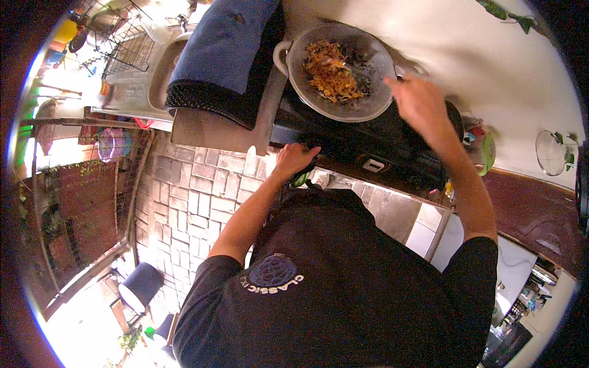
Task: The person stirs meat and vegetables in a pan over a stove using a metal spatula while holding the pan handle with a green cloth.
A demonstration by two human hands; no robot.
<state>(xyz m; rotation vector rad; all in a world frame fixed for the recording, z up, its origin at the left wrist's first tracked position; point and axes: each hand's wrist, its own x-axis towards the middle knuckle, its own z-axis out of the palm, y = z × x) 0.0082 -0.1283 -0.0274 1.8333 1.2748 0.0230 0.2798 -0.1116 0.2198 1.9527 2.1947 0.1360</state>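
Observation:
A large grey metal wok (375, 103) with loop handles sits on the black stove (331, 138). Browned, shredded-looking food (329, 73) fills its left half, and dark charred bits cling to the right half. My right hand (421, 99) is closed above the wok's right rim, blurred by motion. From it the blurred shaft of a cooking utensil (344, 65) seems to reach into the food; the utensil's form is unclear. My left hand (297, 158) is at the stove's front edge, near its left corner. Its fingertips are partly hidden, so what they touch is unclear.
Left of the stove, a blue mat with a black mesh underside (216, 69) drapes over the counter. Beyond it are a metal sink (158, 87) and a wire dish rack (133, 50). A mesh strainer (550, 152) is at the right wall. Brick paving (202, 179) covers the floor.

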